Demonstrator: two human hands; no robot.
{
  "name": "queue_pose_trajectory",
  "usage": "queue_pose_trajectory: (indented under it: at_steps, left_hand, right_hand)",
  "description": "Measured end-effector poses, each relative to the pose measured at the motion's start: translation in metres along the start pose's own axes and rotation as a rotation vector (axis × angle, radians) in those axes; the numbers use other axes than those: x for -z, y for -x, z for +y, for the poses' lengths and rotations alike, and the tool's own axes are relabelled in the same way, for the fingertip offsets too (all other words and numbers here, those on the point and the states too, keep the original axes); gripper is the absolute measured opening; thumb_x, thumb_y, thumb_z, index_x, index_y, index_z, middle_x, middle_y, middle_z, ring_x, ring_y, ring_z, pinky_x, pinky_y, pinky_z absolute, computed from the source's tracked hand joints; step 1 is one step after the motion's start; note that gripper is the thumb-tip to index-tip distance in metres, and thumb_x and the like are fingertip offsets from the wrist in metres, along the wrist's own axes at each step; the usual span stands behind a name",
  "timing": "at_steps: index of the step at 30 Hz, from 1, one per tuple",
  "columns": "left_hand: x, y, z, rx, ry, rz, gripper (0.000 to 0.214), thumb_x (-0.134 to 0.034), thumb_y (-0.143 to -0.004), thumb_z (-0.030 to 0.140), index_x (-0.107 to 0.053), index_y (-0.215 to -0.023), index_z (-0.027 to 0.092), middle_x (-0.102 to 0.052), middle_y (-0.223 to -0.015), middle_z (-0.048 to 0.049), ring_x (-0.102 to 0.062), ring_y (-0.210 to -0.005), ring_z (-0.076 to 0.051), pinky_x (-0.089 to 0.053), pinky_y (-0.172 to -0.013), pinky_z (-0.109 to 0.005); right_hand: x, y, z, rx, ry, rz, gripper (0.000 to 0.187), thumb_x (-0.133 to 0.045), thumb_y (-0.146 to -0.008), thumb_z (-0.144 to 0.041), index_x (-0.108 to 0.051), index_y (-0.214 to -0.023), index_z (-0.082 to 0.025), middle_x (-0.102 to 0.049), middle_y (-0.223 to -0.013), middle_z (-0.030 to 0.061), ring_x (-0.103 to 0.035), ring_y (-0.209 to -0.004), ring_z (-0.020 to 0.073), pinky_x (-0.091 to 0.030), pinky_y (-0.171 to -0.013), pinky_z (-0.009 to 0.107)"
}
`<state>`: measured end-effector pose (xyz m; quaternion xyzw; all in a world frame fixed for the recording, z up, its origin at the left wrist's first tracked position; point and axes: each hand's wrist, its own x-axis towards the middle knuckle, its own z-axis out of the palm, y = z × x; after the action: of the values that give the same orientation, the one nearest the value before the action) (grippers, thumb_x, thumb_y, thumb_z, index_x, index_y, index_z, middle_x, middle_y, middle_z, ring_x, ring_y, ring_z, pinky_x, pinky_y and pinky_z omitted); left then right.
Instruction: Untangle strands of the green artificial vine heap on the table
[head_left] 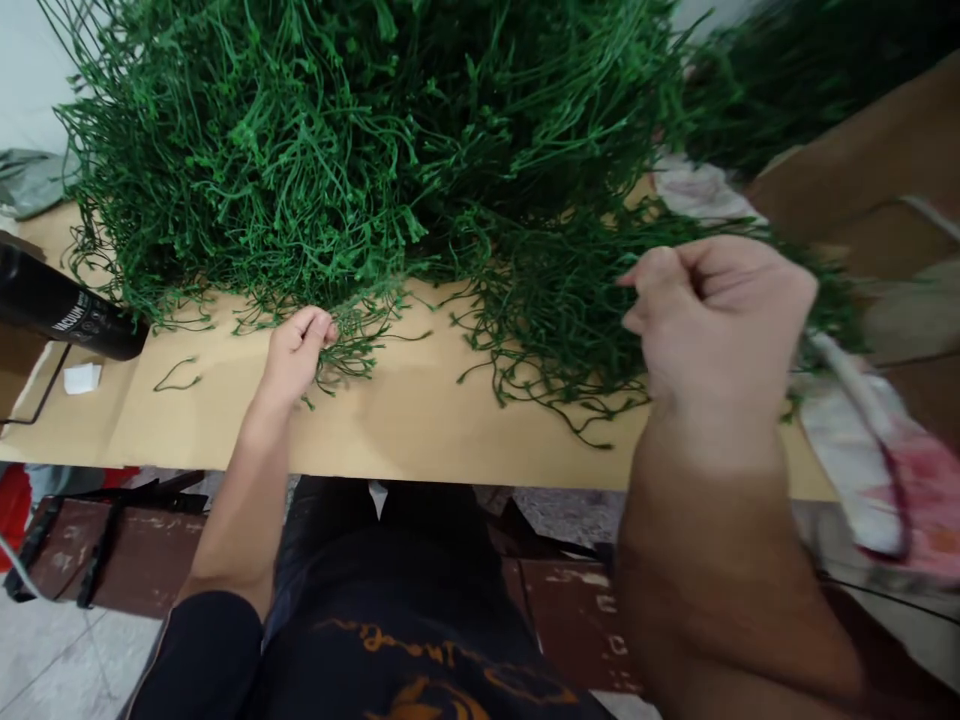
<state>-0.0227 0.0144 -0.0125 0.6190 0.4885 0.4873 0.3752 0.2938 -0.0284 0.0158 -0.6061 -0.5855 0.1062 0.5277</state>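
green strands [351,358] look light, springy and tangle-prone, best pinched mid-length; my left hand [294,352] pinches some, my right hand [716,325] is fisted, contents unclear.

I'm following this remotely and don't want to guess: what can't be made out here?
All in the head view:
Left hand: how many green strands its grip holds; its own fingers cover them.
Right hand: what, if anything, is inside; hidden by the closed fist.
Green pile: its top; cut off by the top edge.
Black bottle: its left end; cut off by the left edge.
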Motion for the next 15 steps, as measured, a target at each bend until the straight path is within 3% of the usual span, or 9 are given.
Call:
queue_pose_trajectory:
  at_steps: [3, 5, 6, 8, 11, 13, 15]
  left_hand:
    - [-0.008, 0.000, 0.003, 0.042, 0.167, -0.039, 0.046, -0.057, -0.074, 0.061, -0.049, -0.063, 0.018, -0.036, -0.049, 0.0064, -0.026, -0.043, -0.005, -0.018, -0.042, -0.022]
    - [-0.009, 0.000, 0.005, 0.060, 0.229, -0.038, 0.047, -0.060, -0.070, 0.063, -0.048, -0.063, 0.017, -0.036, -0.049, 0.0067, -0.024, -0.042, -0.003, -0.017, -0.041, -0.021]
    - [-0.009, 0.000, 0.006, 0.068, 0.246, -0.042, 0.048, -0.061, -0.069, 0.063, -0.049, -0.063, 0.017, -0.038, -0.051, 0.0063, -0.025, -0.042, -0.003, -0.018, -0.041, -0.020]
    - [-0.011, 0.001, 0.007, 0.084, 0.269, -0.064, 0.049, -0.063, -0.067, 0.064, -0.050, -0.064, 0.016, -0.043, -0.053, 0.0055, -0.027, -0.043, -0.002, -0.020, -0.041, -0.020]
    - [-0.014, 0.003, 0.008, 0.100, 0.290, -0.111, 0.050, -0.063, -0.066, 0.064, -0.050, -0.064, 0.016, -0.042, -0.053, 0.0057, -0.027, -0.043, -0.002, -0.020, -0.041, -0.019]
    - [-0.015, 0.004, 0.008, 0.108, 0.299, -0.128, 0.050, -0.063, -0.066, 0.064, -0.048, -0.062, 0.017, -0.038, -0.050, 0.0066, -0.025, -0.042, -0.002, -0.019, -0.041, -0.020]
    - [-0.015, 0.005, 0.008, 0.110, 0.302, -0.130, 0.051, -0.063, -0.066, 0.065, -0.046, -0.061, 0.017, -0.032, -0.048, 0.0076, -0.022, -0.041, -0.003, -0.017, -0.041, -0.020]
  right_hand:
    - [0.002, -0.022, 0.015, 0.010, 0.426, 0.186, 0.035, -0.059, -0.079, -0.045, -0.066, -0.096, -0.015, -0.058, -0.091, 0.0174, -0.056, -0.080, 0.0268, -0.042, -0.071, 0.049]
    - [-0.006, -0.020, 0.008, 0.099, 0.575, 0.165, 0.046, -0.056, -0.082, -0.046, -0.061, -0.114, -0.014, -0.054, -0.114, 0.0252, -0.049, -0.109, 0.0374, -0.037, -0.089, 0.057]
    - [-0.015, -0.014, 0.000, 0.144, 0.560, 0.127, 0.047, -0.051, -0.084, -0.047, -0.060, -0.117, -0.015, -0.054, -0.117, 0.0250, -0.046, -0.115, 0.0379, -0.035, -0.093, 0.057]
    - [-0.043, 0.003, -0.019, 0.229, 0.367, -0.021, 0.045, -0.041, -0.088, -0.050, -0.059, -0.114, -0.017, -0.058, -0.114, 0.0201, -0.048, -0.113, 0.0330, -0.037, -0.094, 0.054]
    - [-0.097, 0.029, -0.047, 0.270, -0.031, -0.345, 0.048, -0.046, -0.083, -0.059, -0.057, -0.105, -0.018, -0.061, -0.102, 0.0134, -0.054, -0.099, 0.0268, -0.043, -0.087, 0.047]
    - [-0.127, 0.040, -0.058, 0.179, -0.249, -0.509, 0.047, -0.048, -0.080, -0.063, -0.055, -0.094, -0.018, -0.060, -0.091, 0.0095, -0.055, -0.087, 0.0212, -0.045, -0.078, 0.038]
    - [-0.144, 0.044, -0.064, 0.045, -0.402, -0.597, 0.046, -0.048, -0.079, -0.065, -0.050, -0.080, -0.019, -0.054, -0.073, 0.0026, -0.050, -0.068, 0.0141, -0.041, -0.064, 0.030]
